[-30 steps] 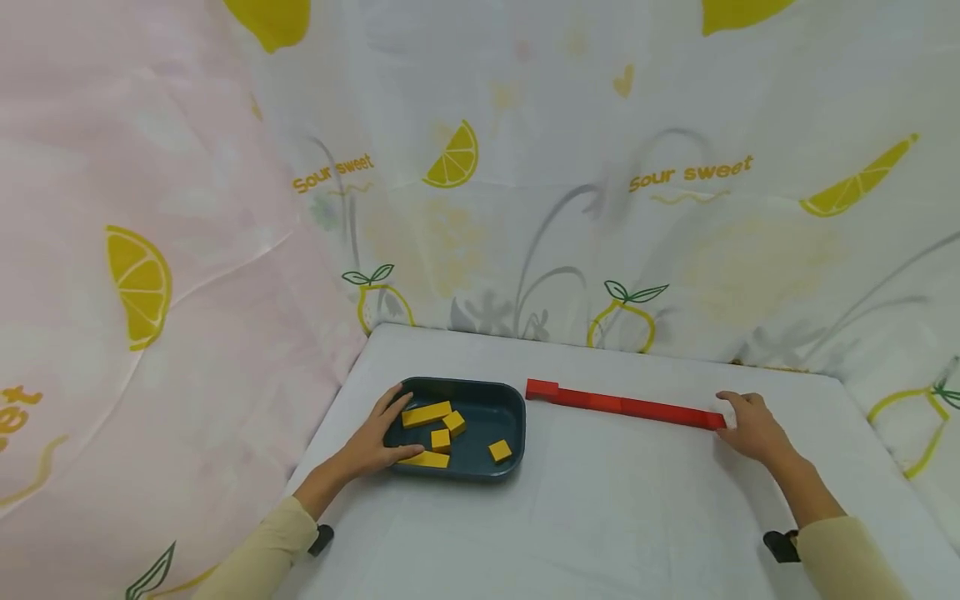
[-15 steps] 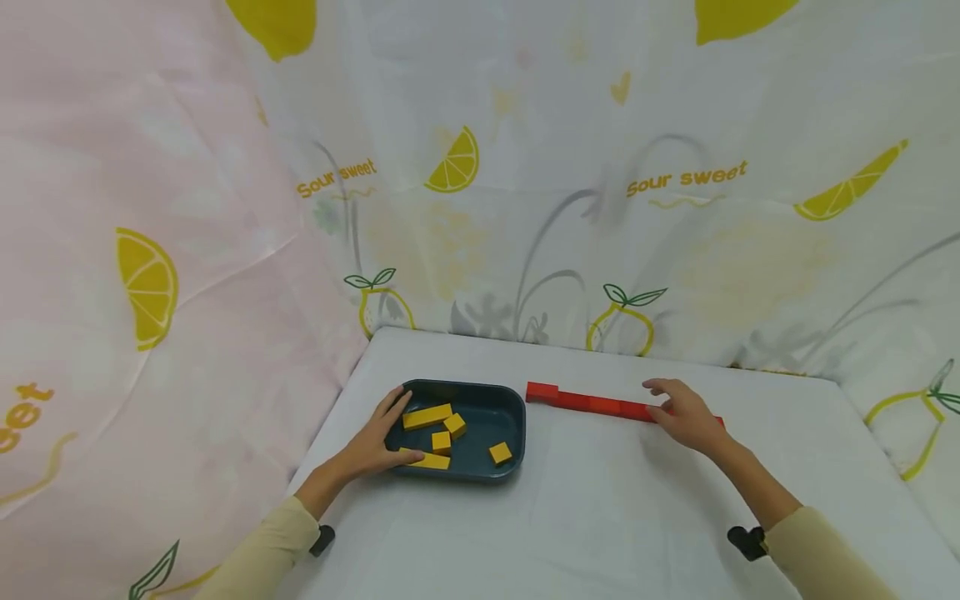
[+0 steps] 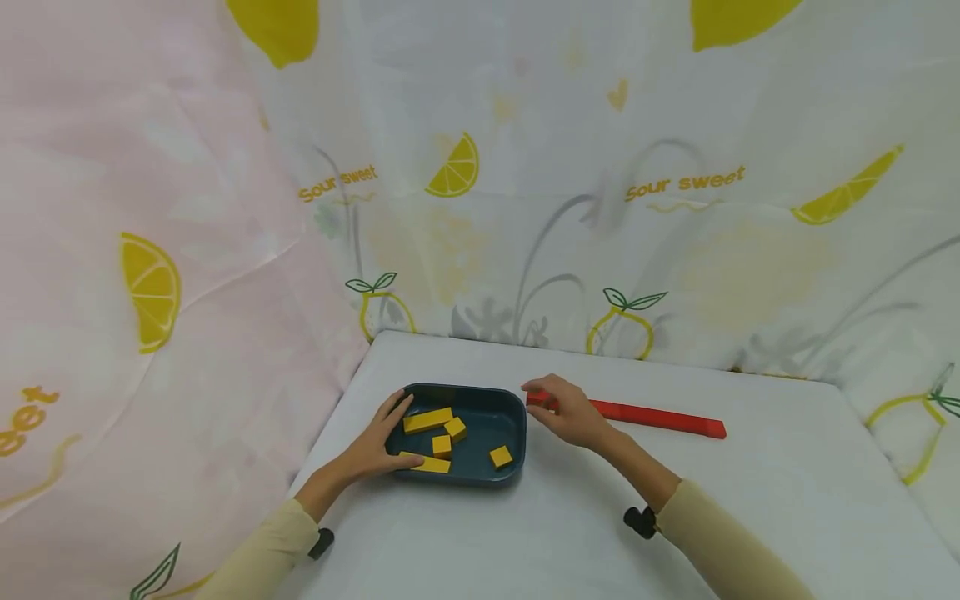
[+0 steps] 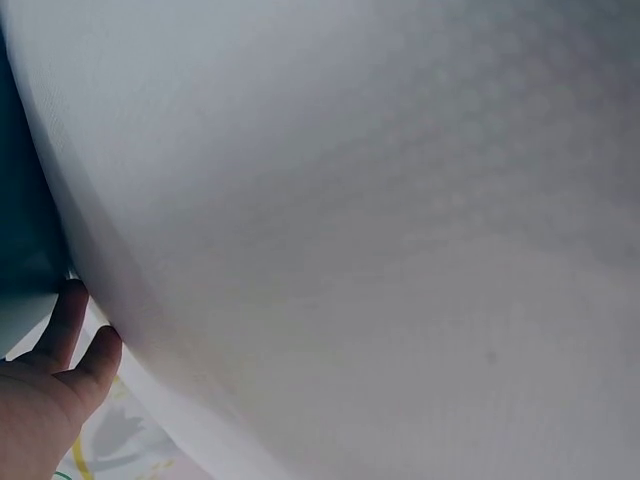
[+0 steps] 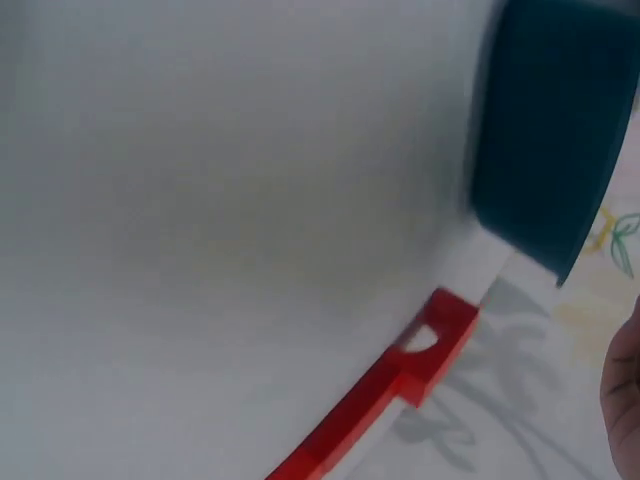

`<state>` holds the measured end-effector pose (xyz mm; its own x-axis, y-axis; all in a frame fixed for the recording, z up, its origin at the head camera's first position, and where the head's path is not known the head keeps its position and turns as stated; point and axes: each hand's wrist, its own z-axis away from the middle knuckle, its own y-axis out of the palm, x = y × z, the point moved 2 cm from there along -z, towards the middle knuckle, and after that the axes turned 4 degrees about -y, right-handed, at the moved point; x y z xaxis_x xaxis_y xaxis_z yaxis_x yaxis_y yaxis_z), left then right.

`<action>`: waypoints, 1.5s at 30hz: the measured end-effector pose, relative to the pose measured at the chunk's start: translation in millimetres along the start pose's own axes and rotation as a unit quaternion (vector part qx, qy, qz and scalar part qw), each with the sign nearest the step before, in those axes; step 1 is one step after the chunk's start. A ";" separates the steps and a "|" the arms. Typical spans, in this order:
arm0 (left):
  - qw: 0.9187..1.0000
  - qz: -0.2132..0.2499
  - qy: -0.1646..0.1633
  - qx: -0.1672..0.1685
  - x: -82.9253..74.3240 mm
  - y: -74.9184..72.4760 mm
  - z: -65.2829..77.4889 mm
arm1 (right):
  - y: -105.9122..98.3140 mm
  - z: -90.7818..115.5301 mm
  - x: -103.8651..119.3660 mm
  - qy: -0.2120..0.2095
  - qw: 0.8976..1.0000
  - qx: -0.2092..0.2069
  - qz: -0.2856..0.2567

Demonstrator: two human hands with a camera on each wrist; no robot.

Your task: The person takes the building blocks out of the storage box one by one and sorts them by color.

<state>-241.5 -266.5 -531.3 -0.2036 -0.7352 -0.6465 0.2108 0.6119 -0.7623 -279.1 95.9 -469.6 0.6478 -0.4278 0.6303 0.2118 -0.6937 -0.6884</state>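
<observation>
Lemon-print cloth (image 3: 495,200) backs white desk (image 3: 540,533).
Grips spread: left hand (image 3: 372,446) on tray (image 3: 480,481) near left edge, right hand (image 3: 576,415) over red bar (image 3: 652,417).

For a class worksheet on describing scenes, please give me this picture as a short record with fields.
Container: dark blue rectangular tray
Contents: two long yellow blocks, three yellow cubes
Right of tray: row of red blocks
Left hand: on the tray's left end
Right hand: at the row's tray-side end, contact unclear
Surface: white table
</observation>
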 end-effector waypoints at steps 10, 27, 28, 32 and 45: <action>1.000 0.008 -0.003 0.003 -0.7 3.7 0.8 | 65.5 -43.1 14.6 0.001 0.999 0.028 -0.028; 1.000 0.005 0.003 -0.010 1.1 2.6 1.9 | 135.8 -76.8 9.8 0.033 0.999 -0.002 -0.013; 1.000 0.004 0.002 -0.010 0.3 3.3 1.7 | 137.6 -77.6 9.7 0.034 0.999 0.002 -0.007; 1.000 0.001 -0.004 -0.013 -1.4 4.9 2.7 | 145.0 -80.1 9.8 0.036 0.999 0.015 0.023; 1.000 0.004 -0.004 -0.013 0.9 6.9 3.1 | 147.7 -77.6 8.3 0.100 0.994 0.038 -0.004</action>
<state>-237.3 -263.9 -537.1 -0.1948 -0.7320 -0.6529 0.1877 0.6255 -0.7573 -299.2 -55.0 -538.2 0.4893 -0.5343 0.6893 0.2767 -0.6544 -0.7037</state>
